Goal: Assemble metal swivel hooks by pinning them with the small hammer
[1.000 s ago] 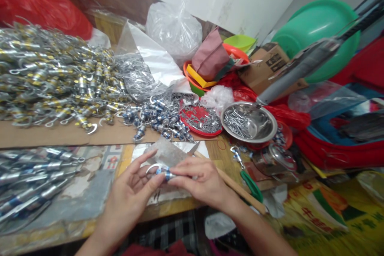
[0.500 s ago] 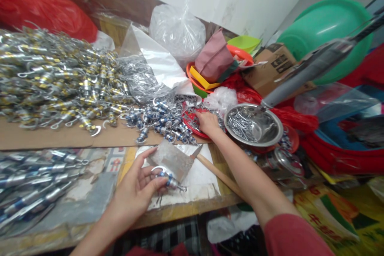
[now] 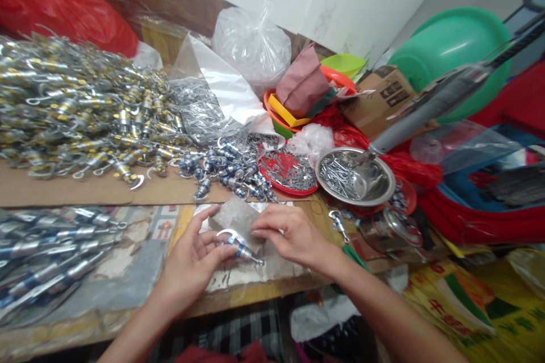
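Note:
Between the thumb and fingers of my left hand [image 3: 187, 264] is a small blue-and-silver metal fitting [image 3: 242, 248], with a curved hook at one end and a small eye at the other. Just right of it, my right hand [image 3: 293, 235] has its fingertips pinched together; whatever they hold is too small to make out. A grey metal block [image 3: 233, 216] lies behind the fitting, on white paper. Beyond the hands sits a red plate [image 3: 279, 186] of tiny metal pieces, beside a pile of blue-and-silver fittings [image 3: 232, 167].
A large heap of yellow-and-silver fittings [image 3: 85, 108] covers the back left. Longer blue-and-silver ones [image 3: 51, 255] lie at front left. On the right stand a steel bowl [image 3: 388, 178] of metal pins and a jar [image 3: 395, 227]. A grey tool arm [image 3: 430, 108] slants above the bowl.
My right hand has left the red plate and come back toward me, close to the fitting. My left hand stays in place, still gripping the fitting.

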`<state>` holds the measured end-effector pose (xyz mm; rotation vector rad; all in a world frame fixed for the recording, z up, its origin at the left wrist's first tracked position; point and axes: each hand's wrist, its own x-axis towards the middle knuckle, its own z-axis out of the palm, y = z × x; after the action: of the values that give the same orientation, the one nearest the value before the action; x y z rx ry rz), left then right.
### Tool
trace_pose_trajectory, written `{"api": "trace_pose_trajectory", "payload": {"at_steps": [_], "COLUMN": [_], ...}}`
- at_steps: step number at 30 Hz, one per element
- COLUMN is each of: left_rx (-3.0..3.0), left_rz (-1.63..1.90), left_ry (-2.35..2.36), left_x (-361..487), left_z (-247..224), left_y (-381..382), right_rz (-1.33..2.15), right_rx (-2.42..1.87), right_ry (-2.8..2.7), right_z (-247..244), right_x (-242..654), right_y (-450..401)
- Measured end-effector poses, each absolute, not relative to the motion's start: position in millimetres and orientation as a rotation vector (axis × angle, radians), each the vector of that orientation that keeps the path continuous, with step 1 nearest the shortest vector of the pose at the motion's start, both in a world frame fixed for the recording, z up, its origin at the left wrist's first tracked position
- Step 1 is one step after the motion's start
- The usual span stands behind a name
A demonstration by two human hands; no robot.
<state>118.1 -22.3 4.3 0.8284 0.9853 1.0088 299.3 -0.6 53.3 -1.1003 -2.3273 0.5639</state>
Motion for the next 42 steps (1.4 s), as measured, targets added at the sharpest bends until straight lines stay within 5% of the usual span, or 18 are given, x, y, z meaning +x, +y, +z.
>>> {"api": "trace_pose_trajectory", "payload": {"at_steps": [7,25,30,36,42], "left_rx": [0.812,0.81,0.806,0.807,0.808], "left_rz": [1.019,1.034,1.022,1.023,1.028], "left_ry": [0.961,0.972,1.005,0.994,1.019], "left_x": [119.2,118.9,118.7,120.0,118.8], "left_z": [7.5,3.3,2.6,-0.5,2.2], "left_y": [-23.1,-20.5,-21.2,-19.2,-19.4], "right_rz": [0.581,0.778,0.436,0.287,0.28], "right_rx": [-1.233,-1.47,-1.66,-2.007,-1.637], "right_ry": [-1.95,-2.194,-1.724,-2.124,-1.993], "right_z": [29.9,46.3,24.7,-2.7,34.1], "right_x": [270.2,269.9,328.2,374.5,349.2], "right_y": [-14.2,-11.9,-29.8,-46.9,-56.6]}}
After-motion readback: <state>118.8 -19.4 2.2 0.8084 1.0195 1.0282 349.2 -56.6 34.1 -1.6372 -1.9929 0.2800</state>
